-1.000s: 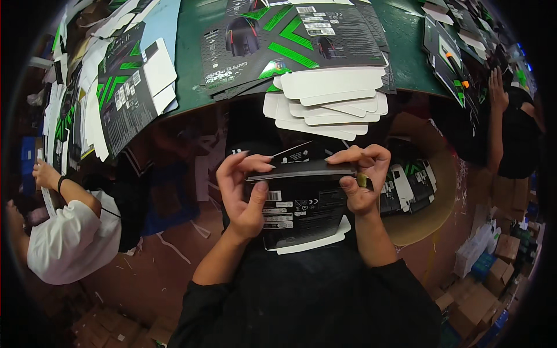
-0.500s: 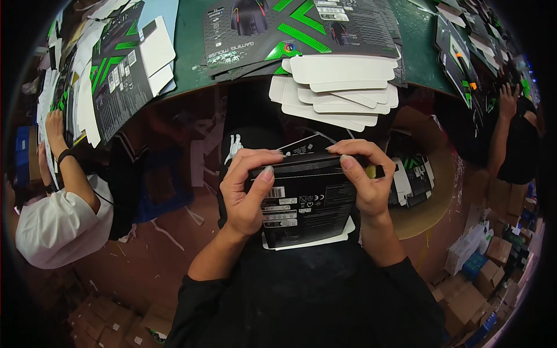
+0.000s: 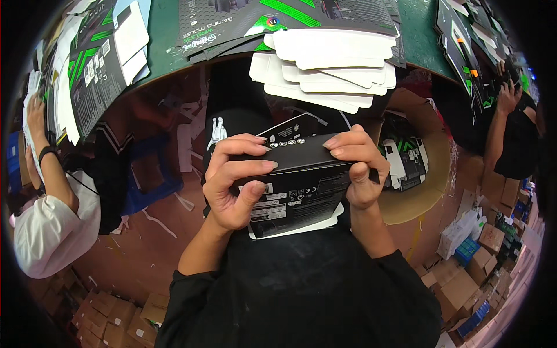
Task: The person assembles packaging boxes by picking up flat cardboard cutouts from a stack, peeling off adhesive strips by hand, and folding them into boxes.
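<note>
I hold a black cardboard box (image 3: 301,200) in front of my chest, its printed side facing me and white flaps sticking out at its lower end. My left hand (image 3: 235,182) closes on the upper left corner, fingers on the top panel and thumb on the near side. Gripping the upper right corner is my right hand (image 3: 362,165), with fingertips over the top edge and the thumb bent against the near side. The top panel lies across the box's upper end, with a row of small round symbols. The far side of the box is hidden.
Ahead, a stack of flat box blanks (image 3: 249,32) with white flaps overhangs the green table (image 3: 162,52). At my right stands a large carton (image 3: 432,194) holding several black boxes (image 3: 409,159). People work on both sides; paper scraps and cardboard boxes (image 3: 455,290) lie on the floor.
The box has tilted, so its top panel now shows broadly. My fingers have shifted onto that panel, and my right thumb has bent. The whole view has shifted a little.
</note>
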Tool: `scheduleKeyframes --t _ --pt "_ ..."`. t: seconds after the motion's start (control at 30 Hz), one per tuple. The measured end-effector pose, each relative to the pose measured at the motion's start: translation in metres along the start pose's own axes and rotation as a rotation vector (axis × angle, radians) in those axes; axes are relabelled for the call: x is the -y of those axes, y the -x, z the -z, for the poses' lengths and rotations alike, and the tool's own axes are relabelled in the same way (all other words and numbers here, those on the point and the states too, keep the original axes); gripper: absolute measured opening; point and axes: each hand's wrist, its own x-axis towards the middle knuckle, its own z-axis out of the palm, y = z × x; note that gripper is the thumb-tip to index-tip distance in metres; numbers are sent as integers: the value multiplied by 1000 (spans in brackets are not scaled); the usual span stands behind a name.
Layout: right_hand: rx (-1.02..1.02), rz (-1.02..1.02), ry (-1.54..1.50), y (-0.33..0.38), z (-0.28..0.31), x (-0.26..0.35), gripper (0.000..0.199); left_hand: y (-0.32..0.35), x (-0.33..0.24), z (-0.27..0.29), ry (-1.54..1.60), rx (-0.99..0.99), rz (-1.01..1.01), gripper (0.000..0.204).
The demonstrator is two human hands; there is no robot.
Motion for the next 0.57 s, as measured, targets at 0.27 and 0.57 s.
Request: scheduleKeyframes --t 0.27,0.57 --pt "-88 58 116 -2 -7 1 16 -1 -4 -1 10 -40 68 34" --pt "-61 60 -111 -23 -4 19 20 -5 -18 12 21 -74 -9 38"
